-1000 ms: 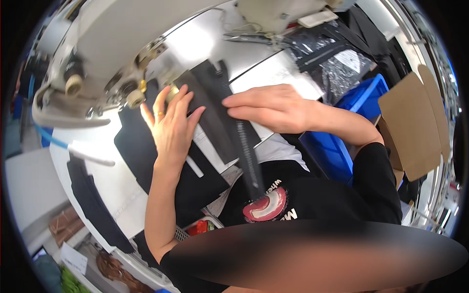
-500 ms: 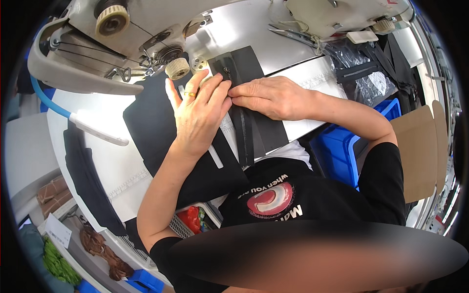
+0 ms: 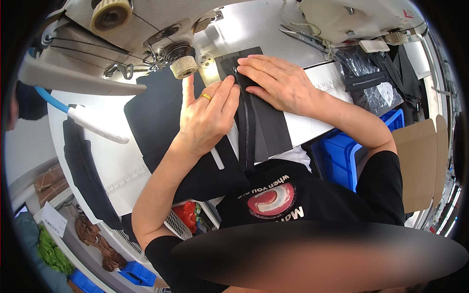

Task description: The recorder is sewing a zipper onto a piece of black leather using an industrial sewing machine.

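Note:
A black zipper [image 3: 247,124] with metal teeth runs lengthwise over black fabric pieces [image 3: 273,129] on the sewing table. My left hand [image 3: 207,115], wearing a gold ring, lies on the fabric left of the zipper, its fingers stretched and the index finger pointing towards the sewing machine [image 3: 163,39]. Across the zipper's upper end, my right hand [image 3: 283,84] rests with straight fingers laid on the tape by the slider and the thumb apart. A larger black fabric panel [image 3: 159,122] spreads under my left hand. Beside it lies a narrow white strip [image 3: 217,158].
Scissors [image 3: 304,38] lie at the back, near a second machine [image 3: 361,19]. To the right are a plastic bag with black zippers [image 3: 369,80], a blue bin [image 3: 337,156] and cardboard [image 3: 415,163]. A white lamp arm [image 3: 97,127] and folded black fabric [image 3: 90,176] are at the left.
My right hand has let go its pinch beside the left fingertips and moved up, laying its fingers over the zipper's upper end. My left index finger is straighter. The view has shifted slightly.

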